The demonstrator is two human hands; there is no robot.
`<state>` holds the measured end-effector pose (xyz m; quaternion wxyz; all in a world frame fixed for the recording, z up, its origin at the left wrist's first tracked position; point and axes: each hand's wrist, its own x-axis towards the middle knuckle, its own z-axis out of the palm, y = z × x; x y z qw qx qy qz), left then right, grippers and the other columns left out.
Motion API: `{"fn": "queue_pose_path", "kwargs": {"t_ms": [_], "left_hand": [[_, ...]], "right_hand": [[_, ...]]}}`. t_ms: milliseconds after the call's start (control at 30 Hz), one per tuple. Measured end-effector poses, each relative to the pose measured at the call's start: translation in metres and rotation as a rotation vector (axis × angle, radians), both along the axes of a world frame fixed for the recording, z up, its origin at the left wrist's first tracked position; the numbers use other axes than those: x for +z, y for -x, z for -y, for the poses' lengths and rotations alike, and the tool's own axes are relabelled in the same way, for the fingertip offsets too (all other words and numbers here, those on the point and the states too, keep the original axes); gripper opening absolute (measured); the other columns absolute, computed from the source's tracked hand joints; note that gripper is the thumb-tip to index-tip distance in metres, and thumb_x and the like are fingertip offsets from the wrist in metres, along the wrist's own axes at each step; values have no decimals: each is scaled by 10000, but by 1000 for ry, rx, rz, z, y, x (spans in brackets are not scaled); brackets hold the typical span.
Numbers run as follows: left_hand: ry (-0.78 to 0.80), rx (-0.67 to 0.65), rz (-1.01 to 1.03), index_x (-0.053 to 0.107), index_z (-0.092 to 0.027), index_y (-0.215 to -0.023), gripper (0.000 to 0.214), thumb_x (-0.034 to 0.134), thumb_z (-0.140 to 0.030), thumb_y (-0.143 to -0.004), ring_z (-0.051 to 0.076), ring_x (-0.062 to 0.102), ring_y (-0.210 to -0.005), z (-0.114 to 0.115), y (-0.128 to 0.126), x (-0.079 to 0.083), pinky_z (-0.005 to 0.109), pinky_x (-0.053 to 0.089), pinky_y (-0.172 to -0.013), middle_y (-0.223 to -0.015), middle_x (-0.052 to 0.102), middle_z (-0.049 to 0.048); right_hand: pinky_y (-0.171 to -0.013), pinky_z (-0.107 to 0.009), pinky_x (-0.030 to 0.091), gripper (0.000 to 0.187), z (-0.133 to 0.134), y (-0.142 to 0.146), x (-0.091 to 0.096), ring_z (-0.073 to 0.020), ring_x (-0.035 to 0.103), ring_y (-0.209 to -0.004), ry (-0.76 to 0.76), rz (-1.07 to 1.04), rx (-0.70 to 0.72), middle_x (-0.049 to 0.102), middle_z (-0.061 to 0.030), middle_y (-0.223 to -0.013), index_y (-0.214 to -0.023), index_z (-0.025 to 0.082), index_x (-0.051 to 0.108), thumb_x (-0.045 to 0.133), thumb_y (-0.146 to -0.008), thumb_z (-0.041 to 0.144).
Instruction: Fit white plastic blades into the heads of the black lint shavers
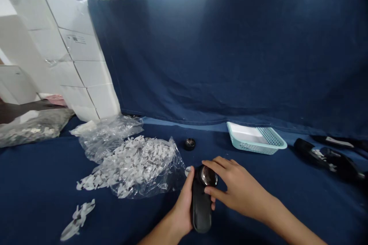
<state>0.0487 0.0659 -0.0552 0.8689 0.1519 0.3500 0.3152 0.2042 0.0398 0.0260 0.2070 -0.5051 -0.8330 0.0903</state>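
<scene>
left hand [179, 210] wraps the body of a black handheld device [201, 210] with a round glassy end, over the navy cloth-covered worktop [43, 187]. right hand [237, 187] is spread across that round end, thumb and fingers on it. just beside, a clear plastic bag [143, 170] is full of white cut pieces, with a second clear bag [106, 139] behind it. pale teal basket [270, 141] holds something white. small printed label [76, 39] on white foam boxes [94, 72], too small to read.
</scene>
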Motion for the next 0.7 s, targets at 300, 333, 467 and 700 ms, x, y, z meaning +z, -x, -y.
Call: {"fn": "queue_pose_path", "kwargs": {"t_ms": [300, 333, 467, 700], "left_hand": [[-330, 81, -202, 617, -113, -1049, 653, 505, -713, -817, 184, 652, -559, 9, -5, -11, 257, 482, -561, -638, 689, 64], [-390, 112, -201, 590, -127, -1126, 649, 533, -693, -814, 184, 661, -603, 11, -5, -13, 260, 488, -598, -675, 700, 59], [-470, 148, -159, 490, -175, -1289, 715, 560, -685, -793, 205, 682, -750, 16, -5, -11, 296, 501, -720, -816, 728, 76], [-350, 105, -147, 579, -137, -1158, 618, 522, -660, -834, 196, 666, -646, 17, -4, -4, 284, 485, -670, -731, 706, 71]], "right_hand": [[-623, -395, 510, 368, 2, 1, -4, -298, 719, -688, -5, 185, -275, 744, -78, -737, -846, 203, 651, 490, -896, 530], [-604, -384, 505, 425, 1, 1, -5, -299, 724, -660, -7, 203, -306, 741, -81, -686, -799, 202, 652, 445, -911, 556], [-660, -419, 543, 480, -2, -7, -6, -334, 741, -817, 8, 95, -342, 777, -132, -898, -1028, 186, 688, 402, -932, 560], [-881, -384, 546, 539, 2, -25, 10, -260, 652, -1098, 122, -212, 44, 661, -69, -1262, -1319, 289, 557, 698, -806, 373]]}}
